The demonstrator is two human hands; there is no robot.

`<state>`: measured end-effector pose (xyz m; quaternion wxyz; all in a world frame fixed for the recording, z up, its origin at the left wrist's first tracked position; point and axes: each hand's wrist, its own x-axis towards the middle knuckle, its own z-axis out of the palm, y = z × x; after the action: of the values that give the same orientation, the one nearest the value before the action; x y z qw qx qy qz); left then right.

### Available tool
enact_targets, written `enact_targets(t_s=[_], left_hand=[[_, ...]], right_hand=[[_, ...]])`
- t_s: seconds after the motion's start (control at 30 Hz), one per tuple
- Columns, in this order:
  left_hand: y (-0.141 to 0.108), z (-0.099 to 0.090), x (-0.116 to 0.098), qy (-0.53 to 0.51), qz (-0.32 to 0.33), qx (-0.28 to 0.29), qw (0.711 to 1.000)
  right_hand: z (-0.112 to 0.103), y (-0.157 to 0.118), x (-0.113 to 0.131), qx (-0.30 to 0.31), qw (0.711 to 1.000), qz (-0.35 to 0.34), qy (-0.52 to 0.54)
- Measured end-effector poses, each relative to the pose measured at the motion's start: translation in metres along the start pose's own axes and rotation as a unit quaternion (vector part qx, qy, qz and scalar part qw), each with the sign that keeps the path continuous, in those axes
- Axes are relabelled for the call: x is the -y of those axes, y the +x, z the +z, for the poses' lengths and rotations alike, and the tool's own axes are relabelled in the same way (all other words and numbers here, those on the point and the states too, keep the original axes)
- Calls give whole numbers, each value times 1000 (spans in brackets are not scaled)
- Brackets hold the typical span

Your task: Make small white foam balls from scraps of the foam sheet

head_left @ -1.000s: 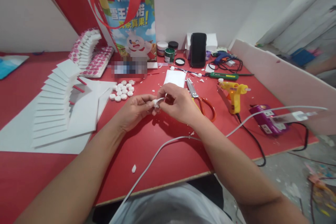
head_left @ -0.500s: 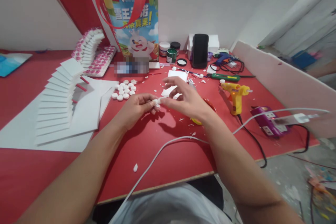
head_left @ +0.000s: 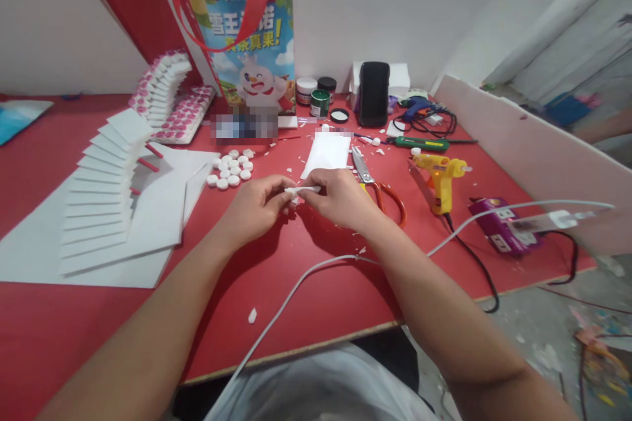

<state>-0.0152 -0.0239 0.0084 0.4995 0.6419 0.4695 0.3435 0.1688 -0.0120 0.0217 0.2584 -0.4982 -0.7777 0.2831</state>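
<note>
Over the middle of the red table [head_left: 296, 289], my left hand [head_left: 259, 204] pinches one end of a small white strip [head_left: 305, 189]. Its other end is between the closed fingers of my right hand [head_left: 338, 194]. Scraps of white lie just under the fingertips. Behind my right hand is a white sheet [head_left: 328, 150]. Scissors with orange-red handles [head_left: 401, 207] lie to the right of that hand, their blades pointing away. A cluster of round white pieces [head_left: 231, 168] sits behind my left hand.
Fanned white boards [head_left: 99, 191] stand at left. A yellow glue gun [head_left: 443, 181], purple box [head_left: 501, 227] and green-handled tool [head_left: 422, 144] are at right. A white cable [head_left: 306, 279] crosses in front. Jars [head_left: 320, 102], a phone [head_left: 374, 93] and a bag [head_left: 257, 52] stand behind.
My right hand's raised fingers have folded down around the white strip, which now shows longer between both hands. The scissors and white sheet are less covered. The view has shifted slightly.
</note>
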Motion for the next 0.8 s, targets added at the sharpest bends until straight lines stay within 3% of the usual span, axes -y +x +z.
enact_targets(t_s=[0.1,0.3,0.8], left_hand=[[0,0,-1,7,2,-5,1000],[0,1,2,26,27,-52,998],[-6,8,-2,49,79,-123,988]], right_hand=[[1,1,0,4,1000,13,15],[11,-2,6,-77,997,16,7],[17,-4,1,-109,986,-115,-58]])
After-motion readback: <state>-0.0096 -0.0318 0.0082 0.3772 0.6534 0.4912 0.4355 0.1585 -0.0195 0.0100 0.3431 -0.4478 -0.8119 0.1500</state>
